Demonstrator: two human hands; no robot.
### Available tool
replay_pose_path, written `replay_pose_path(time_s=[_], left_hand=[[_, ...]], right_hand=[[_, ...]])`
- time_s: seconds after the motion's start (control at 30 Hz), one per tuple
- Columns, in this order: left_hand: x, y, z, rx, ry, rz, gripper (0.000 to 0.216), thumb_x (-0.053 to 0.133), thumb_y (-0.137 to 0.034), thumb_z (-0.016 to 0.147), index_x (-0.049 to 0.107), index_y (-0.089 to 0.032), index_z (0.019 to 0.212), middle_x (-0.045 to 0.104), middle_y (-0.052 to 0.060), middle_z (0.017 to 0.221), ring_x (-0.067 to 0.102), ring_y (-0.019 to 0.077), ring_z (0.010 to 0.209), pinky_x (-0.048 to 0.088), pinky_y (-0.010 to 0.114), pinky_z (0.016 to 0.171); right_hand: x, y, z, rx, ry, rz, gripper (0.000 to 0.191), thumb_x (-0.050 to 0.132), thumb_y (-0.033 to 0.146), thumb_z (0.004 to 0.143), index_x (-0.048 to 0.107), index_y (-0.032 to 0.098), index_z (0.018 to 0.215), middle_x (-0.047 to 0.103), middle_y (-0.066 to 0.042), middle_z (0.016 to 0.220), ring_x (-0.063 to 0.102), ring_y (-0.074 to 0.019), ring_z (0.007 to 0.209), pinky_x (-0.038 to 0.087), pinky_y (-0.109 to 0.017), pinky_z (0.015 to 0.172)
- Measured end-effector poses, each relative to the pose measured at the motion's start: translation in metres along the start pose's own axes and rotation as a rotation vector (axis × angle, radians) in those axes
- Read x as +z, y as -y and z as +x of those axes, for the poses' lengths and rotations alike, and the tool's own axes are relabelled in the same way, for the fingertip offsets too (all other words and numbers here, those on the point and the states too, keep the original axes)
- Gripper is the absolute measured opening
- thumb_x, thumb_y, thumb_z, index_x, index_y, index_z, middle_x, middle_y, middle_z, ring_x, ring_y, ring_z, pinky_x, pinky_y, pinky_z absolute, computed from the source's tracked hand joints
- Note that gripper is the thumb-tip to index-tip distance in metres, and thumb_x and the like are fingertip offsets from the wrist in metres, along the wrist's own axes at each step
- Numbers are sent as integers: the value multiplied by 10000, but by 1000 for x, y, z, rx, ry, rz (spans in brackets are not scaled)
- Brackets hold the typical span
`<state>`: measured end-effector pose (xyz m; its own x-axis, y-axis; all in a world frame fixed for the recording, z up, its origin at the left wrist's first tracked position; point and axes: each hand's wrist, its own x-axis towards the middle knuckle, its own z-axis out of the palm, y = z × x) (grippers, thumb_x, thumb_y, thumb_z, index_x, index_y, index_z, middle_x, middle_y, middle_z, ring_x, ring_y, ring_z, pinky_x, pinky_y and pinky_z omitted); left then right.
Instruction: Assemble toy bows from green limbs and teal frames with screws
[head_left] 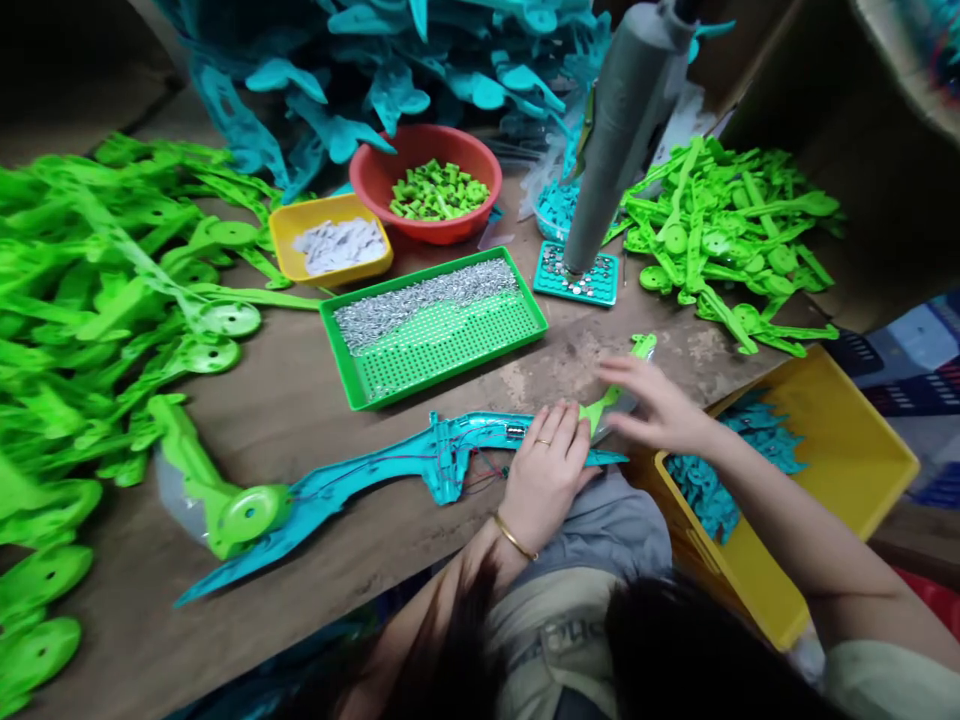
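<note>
A long blue plastic toy bow shell (360,470) lies across the bench, with thin wires and a small row of button-like metal cells in its open inside. At its left end sits a green limb piece (251,512) with a clear plastic film part; another green limb piece (600,408) is at the right end. My left hand (547,455) is closed over the shell's right part, fingers together on top, covering some of it. Over the right green piece is my right hand (652,405), fingers apart and slightly blurred; whether it touches the piece is unclear.
Green tray (435,390) of small screws, yellow tray (330,275) of pale strips, red bowl (367,195) of green bits and teal tray (574,290) of metal discs stand behind. A grey electric screwdriver (622,130) hangs above. Green part piles (720,230) flank; a yellow bin (862,470) stands right.
</note>
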<state>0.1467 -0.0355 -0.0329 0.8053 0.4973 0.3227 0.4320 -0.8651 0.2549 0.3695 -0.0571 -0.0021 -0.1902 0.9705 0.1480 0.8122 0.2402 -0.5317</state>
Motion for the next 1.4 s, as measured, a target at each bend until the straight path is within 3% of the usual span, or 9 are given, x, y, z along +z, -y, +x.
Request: replay_pose_path(time_s=[0.1,0.17,0.23,0.4,0.57,0.87,1.1,1.2,1.4], left_hand=[[-1,2,0,18,-10,2,462,623,-386,858,594,-86,1208,579,179,1337,518,309,1278,420,468,1092],[-2,3,1,20,-13,11,461,626,-382,857,600,-78,1202,587,184,1326,526,309,1269,427,468,1088],[-3,3,1,23,-15,18,458,620,-378,862,601,-76,1205,588,185,1324,528,306,1268,432,470,1084],[-2,2,1,23,-35,34,431,586,-387,886,614,-86,1194,593,173,1324,532,300,1266,434,458,1081],[-2,2,1,13,-73,44,408,564,-380,904,626,-81,1175,613,169,1299,552,291,1247,451,440,1062],[5,-4,-7,-22,-108,55,432,575,-371,904,598,-71,1214,604,173,1310,533,288,1272,453,423,1064],[8,-5,-10,-27,-118,44,426,585,-327,902,577,-61,1235,592,188,1320,477,299,1323,449,427,1076],[7,-4,-10,-26,-116,39,414,582,-318,905,582,-58,1227,592,190,1318,485,303,1315,451,431,1073],[6,-4,-10,-25,-119,25,421,601,-322,893,592,-52,1216,593,191,1316,509,313,1291,454,442,1070]], right_hand=[[-14,-35,6,404,-300,-63,359,529,382,880,623,157,1144,645,-138,1078,627,-242,956,510,-430,874],[-15,-56,9,606,-303,-66,379,553,385,845,648,128,1106,665,-123,949,623,-233,827,514,-419,805],[-12,-69,11,691,-263,5,385,572,394,822,668,127,1081,689,-109,907,624,-231,810,509,-411,800],[-5,-70,13,683,-306,77,367,569,414,823,702,160,1052,710,-104,995,638,-221,858,504,-378,800],[-11,-68,16,639,-295,61,380,592,444,807,725,176,1040,684,-87,932,615,-203,808,489,-349,758],[-9,-64,13,781,-244,93,352,607,456,805,698,172,993,711,-58,825,627,-201,727,476,-335,687],[-14,-62,16,723,-319,153,335,590,448,815,730,191,979,739,-70,979,659,-223,847,500,-360,791],[-14,-66,17,719,-292,166,327,603,455,804,734,202,963,740,-67,994,661,-232,886,499,-372,821],[-13,-70,15,772,-227,188,364,604,485,801,729,193,979,740,-60,901,655,-216,791,501,-351,734]])
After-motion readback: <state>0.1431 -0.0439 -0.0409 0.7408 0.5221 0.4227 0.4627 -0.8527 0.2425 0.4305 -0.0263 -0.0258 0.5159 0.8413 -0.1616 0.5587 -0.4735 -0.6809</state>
